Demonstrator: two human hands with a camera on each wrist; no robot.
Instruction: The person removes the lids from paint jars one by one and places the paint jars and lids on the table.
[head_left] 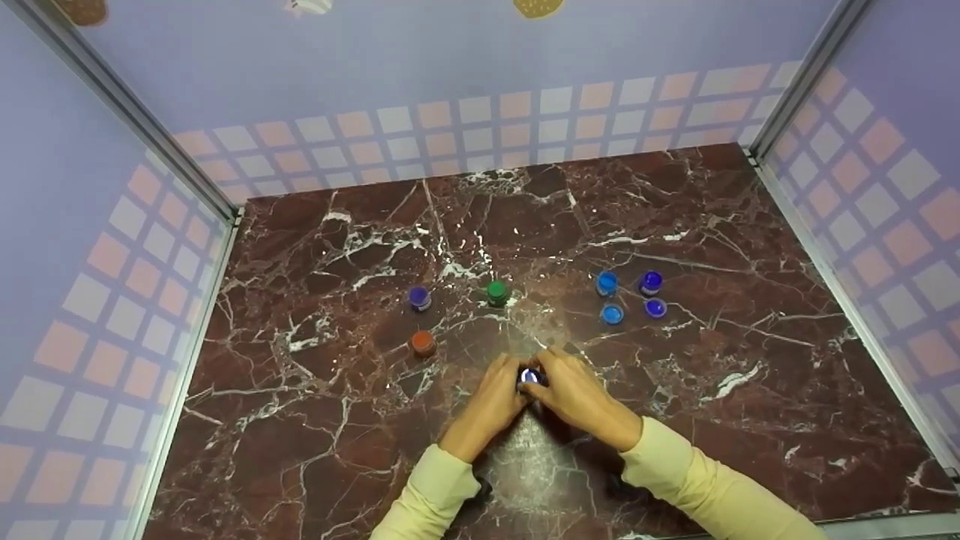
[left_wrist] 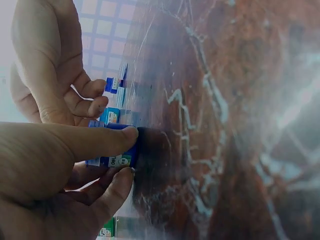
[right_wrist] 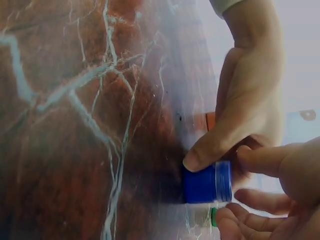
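My left hand (head_left: 496,391) grips a small dark blue paint jar (right_wrist: 200,185) upright near the tabletop, thumb on one side and fingers on the other. A printed label shows on the jar's side in the left wrist view. Around its top end is my right hand (head_left: 574,386), thumb and fingers loosely bent. In the right wrist view those fingertips (right_wrist: 244,194) appear just off the ridged upper end of the jar. Whether a lid sits on it I cannot tell.
Beyond the hands stand a purple jar (head_left: 419,298), an orange jar (head_left: 423,343) and a green jar (head_left: 496,292). To the right, a light blue jar (head_left: 607,283) and a dark blue jar (head_left: 651,283) each have a round lid in front. Patterned panels (head_left: 480,135) border the marbled table (head_left: 300,420).
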